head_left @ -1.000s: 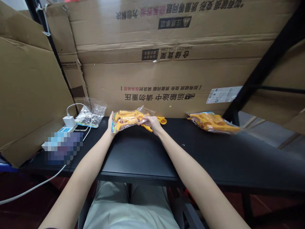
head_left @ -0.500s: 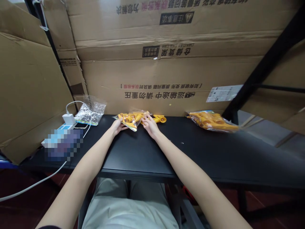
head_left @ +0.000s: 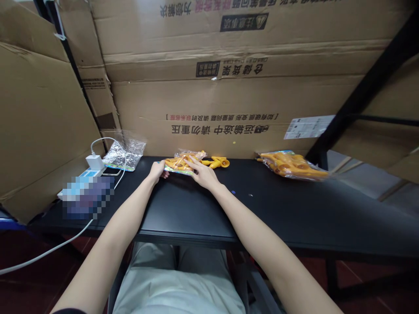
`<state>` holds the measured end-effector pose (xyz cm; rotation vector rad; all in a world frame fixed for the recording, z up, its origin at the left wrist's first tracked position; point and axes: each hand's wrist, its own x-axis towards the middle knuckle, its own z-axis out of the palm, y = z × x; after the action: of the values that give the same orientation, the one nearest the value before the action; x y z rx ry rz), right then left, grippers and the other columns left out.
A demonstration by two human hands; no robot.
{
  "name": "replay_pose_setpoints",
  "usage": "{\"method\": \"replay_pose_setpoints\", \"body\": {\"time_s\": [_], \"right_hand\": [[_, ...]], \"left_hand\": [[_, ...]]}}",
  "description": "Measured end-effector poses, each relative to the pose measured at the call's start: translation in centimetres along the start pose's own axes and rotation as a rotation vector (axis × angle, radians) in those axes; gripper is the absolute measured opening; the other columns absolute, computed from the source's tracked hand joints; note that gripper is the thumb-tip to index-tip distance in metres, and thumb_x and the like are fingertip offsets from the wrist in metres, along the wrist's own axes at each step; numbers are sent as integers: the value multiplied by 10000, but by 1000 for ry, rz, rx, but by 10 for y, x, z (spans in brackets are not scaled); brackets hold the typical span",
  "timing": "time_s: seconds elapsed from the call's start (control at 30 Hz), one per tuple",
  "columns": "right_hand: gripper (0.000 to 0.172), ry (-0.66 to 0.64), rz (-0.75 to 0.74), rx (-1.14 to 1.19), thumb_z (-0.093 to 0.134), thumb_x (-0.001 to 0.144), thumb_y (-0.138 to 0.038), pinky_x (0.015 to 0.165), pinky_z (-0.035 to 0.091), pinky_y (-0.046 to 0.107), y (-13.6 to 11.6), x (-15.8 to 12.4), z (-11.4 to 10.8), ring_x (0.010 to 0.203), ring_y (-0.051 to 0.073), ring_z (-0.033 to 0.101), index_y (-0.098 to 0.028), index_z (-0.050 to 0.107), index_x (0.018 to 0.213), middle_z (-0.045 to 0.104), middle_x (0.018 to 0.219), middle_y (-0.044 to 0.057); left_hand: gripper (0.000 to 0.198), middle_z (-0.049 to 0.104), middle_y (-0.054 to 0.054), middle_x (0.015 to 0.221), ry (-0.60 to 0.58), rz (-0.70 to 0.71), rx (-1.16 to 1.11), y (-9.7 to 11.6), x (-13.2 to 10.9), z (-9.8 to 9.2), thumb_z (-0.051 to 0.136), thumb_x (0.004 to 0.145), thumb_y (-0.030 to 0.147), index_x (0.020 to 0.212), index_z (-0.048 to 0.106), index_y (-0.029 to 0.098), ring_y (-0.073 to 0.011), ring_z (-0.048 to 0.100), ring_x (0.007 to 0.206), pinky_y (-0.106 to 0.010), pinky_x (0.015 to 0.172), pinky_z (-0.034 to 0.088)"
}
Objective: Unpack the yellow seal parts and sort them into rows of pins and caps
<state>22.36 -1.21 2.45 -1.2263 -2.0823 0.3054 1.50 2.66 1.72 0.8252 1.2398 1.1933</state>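
Observation:
A clear plastic bag of yellow toy pieces (head_left: 181,163) lies flat on the black table (head_left: 183,205) near its back edge. My left hand (head_left: 158,170) grips the bag's left end with curled fingers. My right hand (head_left: 201,172) lies on the bag's right end, fingers stretched out and pressing it down. Loose yellow pieces (head_left: 218,162) lie just right of the bag, beside my right hand.
A second bag of yellow pieces (head_left: 292,165) lies at the back right. An empty crinkled clear bag (head_left: 126,153) sits at the back left, beside a white charger (head_left: 94,162), a phone and a power strip. Cardboard boxes (head_left: 229,87) wall the back and left.
The bag, held up off the table between both hands a second ago, has been lowered and now lies flat. My right hand has opened onto it.

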Motion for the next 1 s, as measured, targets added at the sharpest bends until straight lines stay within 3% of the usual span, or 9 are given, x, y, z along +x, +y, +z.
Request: {"method": "replay_pose_setpoints", "body": {"time_s": [0.13, 0.23, 0.3, 0.4, 0.47, 0.53, 0.67, 0.83, 1.0], "right_hand": [[304, 144, -57, 209, 519, 859, -233, 1009, 466, 400, 3, 4, 4, 1180, 226, 582, -294, 706, 1089, 605, 1293, -18], [293, 260, 18, 473, 549, 845, -381, 809, 574, 402, 11, 10, 9, 813, 223, 716, -233, 725, 1025, 661, 1205, 54], [370, 334, 96, 657, 595, 799, -487, 704, 594, 398, 15, 14, 12, 606, 200, 700, -193, 723, 985, 722, 1045, 80], [394, 385, 171, 885, 700, 692, -536, 704, 598, 390, 17, 19, 16, 604, 211, 702, -177, 712, 854, 741, 788, 53], [345, 376, 200, 983, 749, 652, -502, 748, 592, 397, 17, 21, 18, 653, 216, 711, -187, 696, 783, 734, 740, 41], [299, 359, 231, 1031, 763, 653, -458, 807, 574, 406, 17, 22, 20, 695, 211, 714, -192, 687, 769, 734, 737, 37], [244, 394, 184, 945, 708, 722, -408, 906, 521, 421, 18, 22, 20, 831, 214, 709, -192, 695, 834, 744, 803, 47], [199, 418, -166, 498, 568, 790, -193, 1019, 431, 430, 13, 16, 15, 1088, 222, 625, -201, 717, 921, 708, 1087, 83], [320, 415, -269, 298, 494, 788, -106, 1033, 410, 458, 5, 10, 9, 1168, 223, 578, -226, 704, 996, 669, 1182, 69]], "left_hand": [[276, 686, -77, 625, -42, 176, 40, 6, -4, 2, 490, 869, 346, 881, 634, 111, -140, 632, 518, -188, 434, 443], [364, 716, -109, 860, -214, 262, -116, 11, -7, 3, 473, 867, 447, 899, 629, 120, -169, 681, 726, -221, 551, 499], [359, 709, -109, 924, -308, 300, -199, 11, -8, 3, 432, 880, 422, 961, 614, 124, -173, 686, 797, -244, 628, 521], [380, 705, -51, 837, -257, 309, -174, 5, -7, 3, 500, 842, 252, 1210, 497, 157, -142, 682, 675, -272, 666, 529], [573, 695, -6, 733, -242, 275, -60, 0, -6, 4, 555, 817, 189, 1357, 362, 188, -106, 615, 485, -288, 636, 532], [622, 686, 7, 666, -289, 265, 40, -4, -6, 4, 590, 829, 222, 1396, 339, 183, -73, 516, 365, -292, 604, 533], [437, 691, -24, 639, -273, 380, 59, -6, -5, 4, 639, 821, 366, 1168, 593, 103, -41, 441, 335, -267, 585, 526], [193, 670, -10, 619, -81, 481, -21, -3, 0, 7, 704, 738, 310, 723, 650, 126, -93, 591, 519, -261, 660, 522], [57, 707, -14, 740, -14, 648, -72, 2, 1, 13, 693, 668, 149, 720, 670, 146, -136, 656, 770, -265, 811, 508]]}}
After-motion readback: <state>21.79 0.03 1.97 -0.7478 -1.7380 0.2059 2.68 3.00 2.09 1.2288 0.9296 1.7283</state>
